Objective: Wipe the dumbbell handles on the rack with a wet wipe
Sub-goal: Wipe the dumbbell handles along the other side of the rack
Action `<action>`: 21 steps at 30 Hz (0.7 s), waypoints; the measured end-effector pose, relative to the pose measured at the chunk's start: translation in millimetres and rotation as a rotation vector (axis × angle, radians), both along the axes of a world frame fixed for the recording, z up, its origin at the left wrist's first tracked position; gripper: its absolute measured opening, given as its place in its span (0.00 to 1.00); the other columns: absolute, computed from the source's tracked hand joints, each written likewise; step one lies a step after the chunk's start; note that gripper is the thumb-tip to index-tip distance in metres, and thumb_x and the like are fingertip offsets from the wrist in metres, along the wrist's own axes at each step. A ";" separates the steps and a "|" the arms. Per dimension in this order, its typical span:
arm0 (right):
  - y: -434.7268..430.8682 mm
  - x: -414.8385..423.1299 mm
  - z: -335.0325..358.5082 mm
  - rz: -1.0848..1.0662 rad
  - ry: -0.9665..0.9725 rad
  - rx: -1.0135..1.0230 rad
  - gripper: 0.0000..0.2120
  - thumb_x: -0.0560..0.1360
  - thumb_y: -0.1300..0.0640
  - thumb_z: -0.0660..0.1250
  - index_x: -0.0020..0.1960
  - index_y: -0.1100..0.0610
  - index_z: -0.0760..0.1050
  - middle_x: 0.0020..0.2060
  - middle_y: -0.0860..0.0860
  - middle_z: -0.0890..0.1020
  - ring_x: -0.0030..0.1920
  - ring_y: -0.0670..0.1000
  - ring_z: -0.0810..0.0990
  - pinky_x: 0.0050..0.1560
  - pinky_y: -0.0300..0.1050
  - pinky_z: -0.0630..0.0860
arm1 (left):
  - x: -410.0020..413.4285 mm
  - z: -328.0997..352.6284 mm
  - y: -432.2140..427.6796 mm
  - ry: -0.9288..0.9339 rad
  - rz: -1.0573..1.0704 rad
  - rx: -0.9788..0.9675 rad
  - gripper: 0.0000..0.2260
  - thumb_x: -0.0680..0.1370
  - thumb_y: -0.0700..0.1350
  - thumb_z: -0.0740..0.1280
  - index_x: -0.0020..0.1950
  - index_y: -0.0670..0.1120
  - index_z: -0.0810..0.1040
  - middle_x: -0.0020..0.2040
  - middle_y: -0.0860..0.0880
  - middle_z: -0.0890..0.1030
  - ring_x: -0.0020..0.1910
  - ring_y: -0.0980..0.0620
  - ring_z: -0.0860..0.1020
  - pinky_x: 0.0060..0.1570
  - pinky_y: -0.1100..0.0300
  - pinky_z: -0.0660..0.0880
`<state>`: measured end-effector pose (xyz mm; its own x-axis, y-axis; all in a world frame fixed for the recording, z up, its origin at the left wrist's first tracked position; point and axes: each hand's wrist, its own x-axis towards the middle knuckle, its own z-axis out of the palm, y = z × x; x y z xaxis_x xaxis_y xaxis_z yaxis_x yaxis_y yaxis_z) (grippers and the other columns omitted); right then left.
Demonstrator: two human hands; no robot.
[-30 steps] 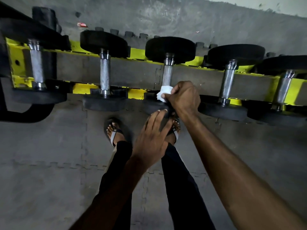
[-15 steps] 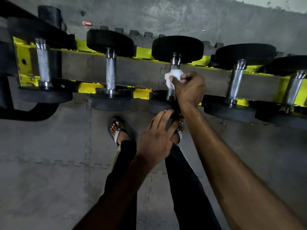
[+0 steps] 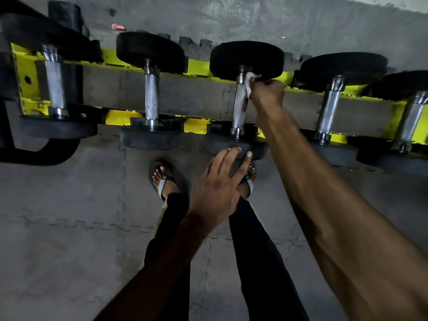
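Note:
Several dumbbells with black round heads and knurled steel handles lie across a yellow rack (image 3: 201, 67). My right hand (image 3: 267, 93) is shut on a white wet wipe (image 3: 249, 83) and presses it against the far end of the middle dumbbell's handle (image 3: 239, 107), just below its far head (image 3: 246, 59). My left hand (image 3: 220, 188) rests with spread fingers on the near head (image 3: 222, 144) of that same dumbbell and holds nothing.
Neighbouring handles stand to the left (image 3: 151, 98) and to the right (image 3: 327, 107). Below the rack lies a grey interlocking floor mat (image 3: 69, 216). My feet in sandals (image 3: 164, 179) stand close to the rack. A grey wall (image 3: 231, 17) lies behind.
My right hand slid the wipe along the middle handle from its near end up to its far end. My left hand stayed on the near head.

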<state>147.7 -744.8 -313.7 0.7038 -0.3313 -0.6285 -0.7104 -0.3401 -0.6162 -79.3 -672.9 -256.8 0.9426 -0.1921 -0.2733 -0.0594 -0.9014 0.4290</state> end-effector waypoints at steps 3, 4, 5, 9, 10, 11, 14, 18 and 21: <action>-8.4 16.9 -1.8 0.032 0.136 0.104 0.07 0.79 0.59 0.63 0.51 0.61 0.78 0.47 0.56 0.81 0.38 0.51 0.77 0.45 0.47 0.76 | -1.1 -3.4 0.2 0.001 0.001 -0.010 0.40 0.70 0.41 0.67 0.82 0.46 0.61 0.77 0.41 0.63 0.76 0.40 0.62 0.73 0.48 0.67; -11.2 18.1 -0.7 0.063 0.158 0.120 0.06 0.78 0.59 0.63 0.47 0.59 0.77 0.45 0.55 0.81 0.37 0.50 0.77 0.44 0.48 0.76 | -1.3 -4.6 0.3 0.003 0.002 -0.015 0.39 0.70 0.41 0.67 0.82 0.46 0.61 0.77 0.41 0.63 0.76 0.40 0.62 0.73 0.47 0.67; -13.6 16.9 -1.4 0.088 0.162 0.128 0.06 0.78 0.58 0.63 0.43 0.56 0.75 0.43 0.54 0.80 0.38 0.50 0.78 0.44 0.47 0.76 | -1.3 -5.4 0.0 0.003 0.005 -0.018 0.39 0.70 0.41 0.66 0.82 0.46 0.61 0.77 0.40 0.63 0.76 0.39 0.62 0.72 0.46 0.67; -19.4 -13.6 9.3 0.321 0.071 0.016 0.11 0.77 0.59 0.64 0.36 0.55 0.75 0.32 0.51 0.77 0.32 0.46 0.76 0.35 0.40 0.70 | -1.0 -4.8 -2.8 -0.016 0.031 -0.033 0.38 0.70 0.41 0.64 0.82 0.45 0.63 0.76 0.39 0.64 0.76 0.38 0.63 0.71 0.44 0.69; -24.2 -27.6 13.7 0.420 0.081 -0.017 0.10 0.78 0.58 0.64 0.38 0.55 0.77 0.33 0.51 0.78 0.34 0.47 0.76 0.34 0.41 0.70 | -0.9 -3.9 -3.7 -0.019 0.038 -0.035 0.38 0.70 0.41 0.64 0.81 0.45 0.63 0.76 0.39 0.64 0.75 0.38 0.63 0.71 0.44 0.69; -32.5 -41.5 15.0 0.523 0.099 -0.049 0.09 0.79 0.57 0.64 0.41 0.55 0.79 0.36 0.52 0.78 0.37 0.48 0.76 0.35 0.41 0.69 | -0.7 -3.3 -4.4 -0.023 0.046 -0.034 0.38 0.69 0.41 0.65 0.81 0.45 0.64 0.76 0.39 0.64 0.75 0.38 0.63 0.70 0.45 0.70; -48.4 -65.8 20.5 0.728 0.182 -0.041 0.11 0.80 0.57 0.65 0.39 0.54 0.77 0.38 0.52 0.77 0.39 0.48 0.73 0.35 0.41 0.64 | -1.1 -4.7 -5.4 -0.030 0.048 -0.031 0.39 0.68 0.40 0.66 0.81 0.45 0.65 0.76 0.39 0.65 0.75 0.38 0.64 0.68 0.46 0.71; -35.1 -45.7 30.5 0.454 0.198 0.067 0.07 0.78 0.63 0.64 0.45 0.60 0.79 0.36 0.50 0.78 0.32 0.44 0.75 0.32 0.33 0.71 | -1.3 -6.0 -3.8 -0.033 0.044 -0.042 0.39 0.68 0.40 0.66 0.81 0.45 0.65 0.75 0.40 0.64 0.75 0.38 0.63 0.70 0.45 0.71; -19.8 -20.2 23.1 0.071 0.268 0.335 0.12 0.78 0.66 0.59 0.38 0.60 0.75 0.34 0.53 0.79 0.31 0.48 0.78 0.34 0.38 0.74 | -0.9 -5.7 -3.3 -0.045 0.040 -0.041 0.37 0.70 0.42 0.63 0.80 0.44 0.65 0.75 0.40 0.63 0.75 0.39 0.62 0.69 0.47 0.71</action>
<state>127.5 -764.5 -290.5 0.5147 -0.0344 -0.8567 -0.8423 -0.2066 -0.4978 -80.2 -676.2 -262.5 0.9610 -0.1637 -0.2230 -0.0434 -0.8852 0.4631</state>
